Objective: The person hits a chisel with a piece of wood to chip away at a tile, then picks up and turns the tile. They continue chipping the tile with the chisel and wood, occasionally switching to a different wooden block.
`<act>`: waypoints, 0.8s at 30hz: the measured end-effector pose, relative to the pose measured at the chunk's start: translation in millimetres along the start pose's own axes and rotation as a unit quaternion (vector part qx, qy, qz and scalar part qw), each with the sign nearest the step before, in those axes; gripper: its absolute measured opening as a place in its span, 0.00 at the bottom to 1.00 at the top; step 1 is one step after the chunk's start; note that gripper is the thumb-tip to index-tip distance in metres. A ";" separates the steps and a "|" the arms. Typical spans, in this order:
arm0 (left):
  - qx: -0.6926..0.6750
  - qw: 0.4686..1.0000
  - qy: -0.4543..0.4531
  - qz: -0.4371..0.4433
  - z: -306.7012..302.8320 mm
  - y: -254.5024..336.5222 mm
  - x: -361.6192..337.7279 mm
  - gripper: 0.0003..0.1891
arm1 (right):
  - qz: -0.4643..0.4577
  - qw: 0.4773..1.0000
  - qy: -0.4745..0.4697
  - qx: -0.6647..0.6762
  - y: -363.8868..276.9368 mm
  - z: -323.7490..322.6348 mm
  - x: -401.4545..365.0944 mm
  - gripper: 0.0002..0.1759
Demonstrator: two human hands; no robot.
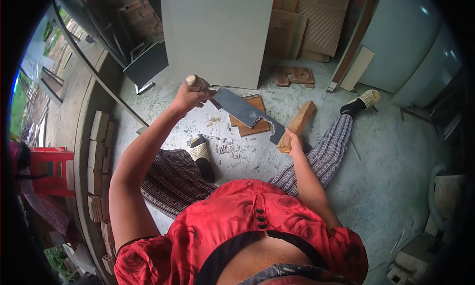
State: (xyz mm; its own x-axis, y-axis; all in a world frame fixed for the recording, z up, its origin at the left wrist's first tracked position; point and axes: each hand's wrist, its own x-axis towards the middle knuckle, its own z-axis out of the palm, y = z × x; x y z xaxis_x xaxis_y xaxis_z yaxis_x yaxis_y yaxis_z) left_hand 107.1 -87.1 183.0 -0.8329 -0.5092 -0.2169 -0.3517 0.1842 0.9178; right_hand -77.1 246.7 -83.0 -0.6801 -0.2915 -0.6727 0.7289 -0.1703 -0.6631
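Observation:
My left hand (190,95) is raised at the upper left, its fingers wrapped round the pale wooden handle of a large dark blade (242,107). The blade slants down to the right and has a ragged, notched lower edge. Its far end meets a wooden block (299,122) near my right leg. My right hand (295,142) grips the lower part of this block, close to the blade's tip. Beneath the blade, a brown wooden board (255,129) lies on the floor.
Wood chips (231,149) lie on the concrete floor between my feet. A large white panel (215,38) leans ahead, beside cardboard (324,18). Stacked bricks (96,161) and a red stool (52,171) are at the left. A broken brown slab (294,76) lies ahead.

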 end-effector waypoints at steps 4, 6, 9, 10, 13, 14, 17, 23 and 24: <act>-0.089 0.994 0.005 -0.064 77.7 -32.9 48.9 0.10 | 0.057 0.997 -0.031 -0.031 -12.8 -2.6 -17.5 0.22; -0.143 0.986 0.042 -0.068 112.7 -47.2 55.7 0.09 | 0.038 0.997 -0.036 -0.062 -13.8 -4.8 -23.9 0.19; -0.158 0.984 0.046 -0.072 142.1 -62.9 61.1 0.09 | 0.009 0.996 -0.025 -0.081 -19.6 -6.3 -43.3 0.19; -0.161 0.983 0.047 -0.074 147.6 -68.0 63.9 0.09 | 0.002 0.996 -0.038 -0.086 -21.0 -5.4 -50.1 0.19; -0.163 0.982 0.057 -0.076 155.9 -79.4 74.3 0.10 | -0.090 0.976 -0.071 -0.184 -37.6 13.5 -88.3 0.22; -0.115 0.988 0.072 -0.069 157.7 -83.0 77.9 0.10 | -0.124 0.967 -0.080 -0.209 -39.6 15.9 -92.7 0.23; -0.079 0.991 0.099 -0.040 160.5 -99.1 89.8 0.14 | -0.231 0.927 -0.126 -0.266 -45.2 26.8 -108.3 0.26; 0.011 0.994 0.107 -0.009 152.5 -91.0 82.1 0.21 | -0.376 0.864 -0.118 -0.314 -36.0 36.4 -110.9 0.39; 0.030 0.995 0.094 -0.011 151.4 -88.6 79.9 0.20 | -0.377 0.862 -0.133 -0.313 -35.8 33.0 -106.3 0.39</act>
State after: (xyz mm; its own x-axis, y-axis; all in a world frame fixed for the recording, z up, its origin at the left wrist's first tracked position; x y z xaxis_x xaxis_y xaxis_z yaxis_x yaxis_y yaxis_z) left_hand 7.0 -16.8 34.0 -0.7318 -0.6610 -0.1658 -0.3992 0.2186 0.8904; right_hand -28.2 252.7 23.0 -0.8393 -0.5391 0.0709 -0.1539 0.1105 -0.9819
